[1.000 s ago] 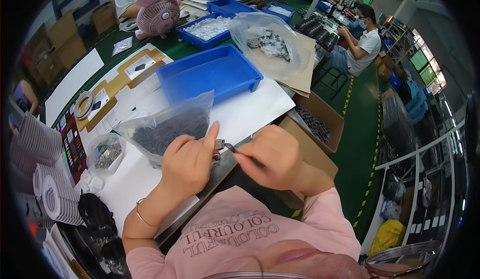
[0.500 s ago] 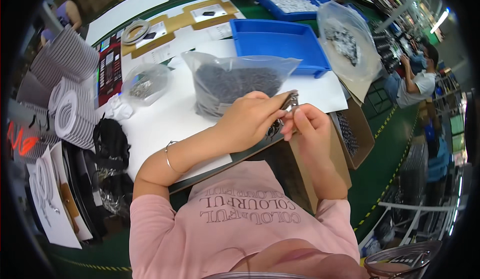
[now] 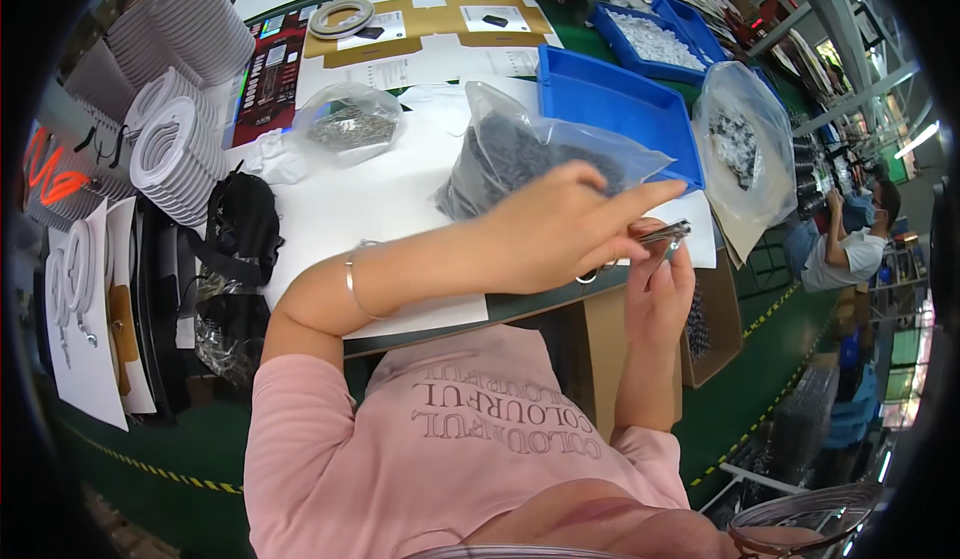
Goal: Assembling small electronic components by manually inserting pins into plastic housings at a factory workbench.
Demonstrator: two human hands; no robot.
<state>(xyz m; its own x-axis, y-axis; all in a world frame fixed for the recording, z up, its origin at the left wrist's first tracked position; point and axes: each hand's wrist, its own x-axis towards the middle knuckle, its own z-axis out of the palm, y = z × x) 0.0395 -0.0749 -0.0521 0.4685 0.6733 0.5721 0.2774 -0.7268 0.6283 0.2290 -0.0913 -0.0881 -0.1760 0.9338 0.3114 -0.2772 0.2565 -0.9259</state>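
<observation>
My right hand [image 3: 660,294] is closed on a small shiny metal piece that looks like a nail clipper [image 3: 668,231], held level between thumb and fingers. Close above and to its left is my left hand [image 3: 560,224], back upward, partly smeared by motion. Its index finger stretches out past the clipper, while the lower fingers curl in. From under that hand pokes a small metal ring [image 3: 588,278], apparently gripped there; the palm is hidden. Just behind my left hand, a clear plastic bag [image 3: 490,149] full of dark small parts stands on the table.
A blue tray [image 3: 620,109] stands behind the bag, with a bin of white pieces [image 3: 655,41] farther back. At the right are a clear bag [image 3: 745,149] and a cardboard box [image 3: 715,344]. Stacked white coils [image 3: 175,159] and a bag of metal bits [image 3: 350,127] lie left.
Both hands have shifted right relative to the table. My left index finger has stretched outward from the clipper, which now lies more level in my right hand. The view has turned slightly.
</observation>
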